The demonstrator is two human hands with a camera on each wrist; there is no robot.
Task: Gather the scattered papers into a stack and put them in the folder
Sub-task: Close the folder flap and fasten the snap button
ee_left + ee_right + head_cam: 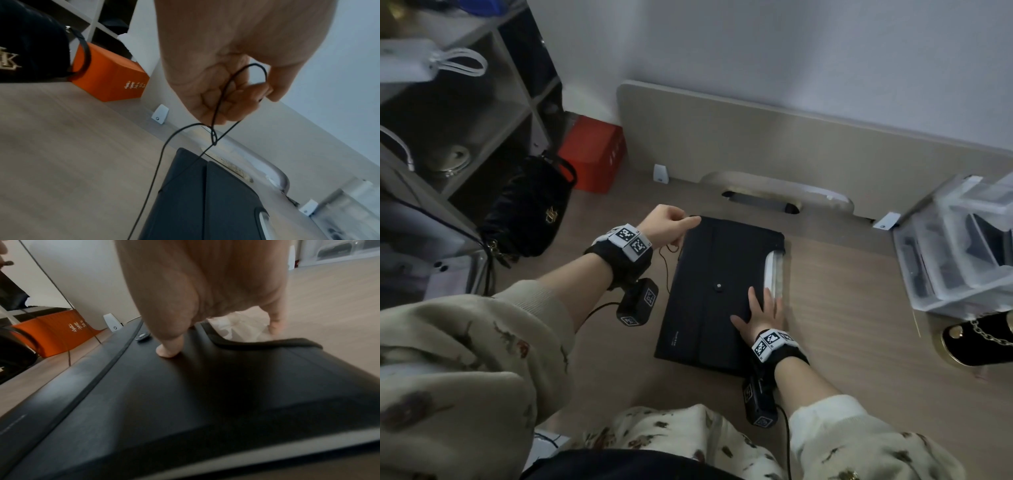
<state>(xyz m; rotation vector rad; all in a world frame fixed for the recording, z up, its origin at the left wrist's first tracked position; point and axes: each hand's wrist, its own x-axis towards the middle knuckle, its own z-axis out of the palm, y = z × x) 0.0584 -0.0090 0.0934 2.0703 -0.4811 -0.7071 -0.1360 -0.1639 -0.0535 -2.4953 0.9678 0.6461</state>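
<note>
So from where I'm sitting, nearest thing is my right hand (762, 317), lying flat on the near right part of the black folder (719, 291) with the fingers straight and spread, pressing it down onto the wooden desk (842, 308); the little finger reaches over the folder's right edge. The folder is closed, lying flat in the middle of the desk, with a small round button (718, 285) on its flap, and a strip of white papers (772, 274) peeks out along its right side. Farther off at the folder's far left corner, my left hand (667, 222) is curled up and pinching a thin black string (213, 113) between thumb and fingers, and the string runs down to the folder's left edge, looping loose over the desk. Off to the left there's a black handbag (530, 216), with an orange box (594, 154) behind it. Far right sits a clear plastic drawer unit (959, 243).
</note>
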